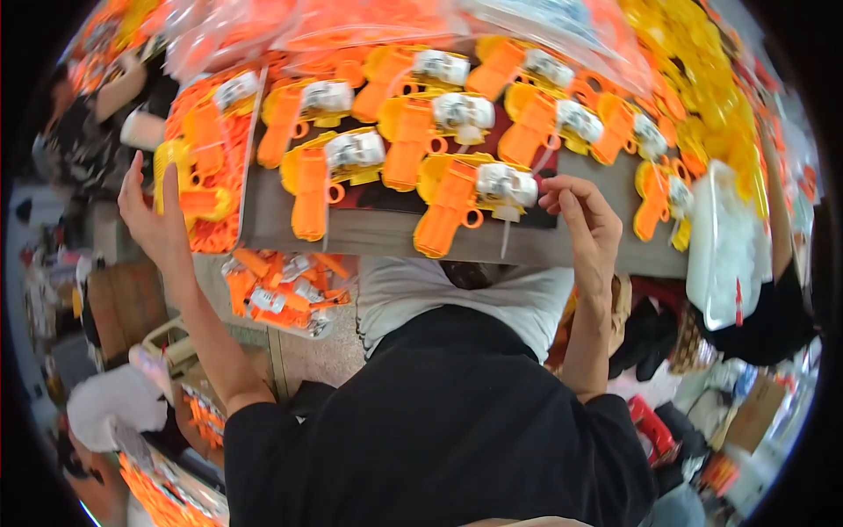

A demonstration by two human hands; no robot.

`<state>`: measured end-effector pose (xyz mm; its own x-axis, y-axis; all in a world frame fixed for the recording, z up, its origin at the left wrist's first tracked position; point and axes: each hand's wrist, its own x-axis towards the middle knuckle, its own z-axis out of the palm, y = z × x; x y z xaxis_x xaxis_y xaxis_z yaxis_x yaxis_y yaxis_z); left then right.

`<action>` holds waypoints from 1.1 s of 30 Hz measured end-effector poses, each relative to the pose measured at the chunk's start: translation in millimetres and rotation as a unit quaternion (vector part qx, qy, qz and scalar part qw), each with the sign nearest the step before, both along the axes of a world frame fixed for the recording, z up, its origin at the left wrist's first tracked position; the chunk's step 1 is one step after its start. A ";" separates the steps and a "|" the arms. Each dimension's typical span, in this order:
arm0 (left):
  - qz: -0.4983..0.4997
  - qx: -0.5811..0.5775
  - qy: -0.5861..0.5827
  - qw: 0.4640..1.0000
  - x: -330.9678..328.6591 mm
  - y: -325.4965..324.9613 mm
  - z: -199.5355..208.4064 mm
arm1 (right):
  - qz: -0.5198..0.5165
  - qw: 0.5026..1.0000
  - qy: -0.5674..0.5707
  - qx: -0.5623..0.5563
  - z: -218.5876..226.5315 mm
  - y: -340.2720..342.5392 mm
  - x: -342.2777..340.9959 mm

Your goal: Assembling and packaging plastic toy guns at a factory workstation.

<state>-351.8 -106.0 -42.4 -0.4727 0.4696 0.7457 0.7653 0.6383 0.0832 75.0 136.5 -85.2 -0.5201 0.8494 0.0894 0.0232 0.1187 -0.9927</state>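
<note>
My left hand (pixel 154 215) is raised at the left edge of the table with fingers stretched and apart. It is beside a yellow plastic shell (pixel 172 167) lying over a bin of orange parts (pixel 215 239). My right hand (pixel 587 220) has its fingers curled in a pinch; anything between them is hidden. Its fingertips are at the white cylinder (pixel 507 185) of the nearest toy gun (pixel 448 211), which has an orange handle and a yellow body. Several similar toy guns, such as one with a white cylinder (pixel 309 189), lie in rows behind it on the grey tabletop (pixel 378 230).
Clear bags of orange parts (pixel 369 22) line the back. Yellow parts (pixel 702 79) are heaped at the right, beside a white plastic tub (pixel 729 255). A tray of orange and white pieces (pixel 285 294) sits below the table. Other people are at both sides.
</note>
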 end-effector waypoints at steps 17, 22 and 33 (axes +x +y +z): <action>-0.466 -0.092 -0.195 0.858 259.1 152.0 -85.8 | -0.310 0.836 -0.278 0.356 -17.6 76.6 161.1; -0.453 -0.093 -0.179 0.868 259.4 152.0 -85.4 | -0.115 0.887 -0.271 0.356 7.2 134.3 140.9; -0.453 -0.098 -0.180 0.868 258.5 149.5 -85.8 | 0.027 0.845 -0.326 0.424 -3.4 178.1 70.7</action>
